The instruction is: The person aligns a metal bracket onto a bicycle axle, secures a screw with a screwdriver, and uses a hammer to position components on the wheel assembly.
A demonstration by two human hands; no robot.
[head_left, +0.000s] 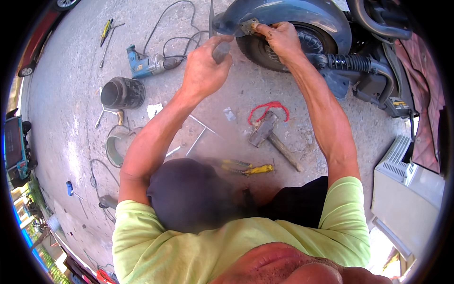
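My left hand is closed around the thick grey handle of a tool; its working end cannot be made out. Right beside it, at the end of a motorbike's dark grey fender, is a small metal bracket. The thumb and fingers of my right hand pinch at this bracket, and whether a smaller part is between them is hidden. Below the fender shows the black wheel, with a coil-spring shock absorber to its right.
On the concrete lie a blue power drill with its cord, a black can, a hammer, a red loop, yellow-handled pliers and a T-handle wrench. A pale metal casing stands at the right.
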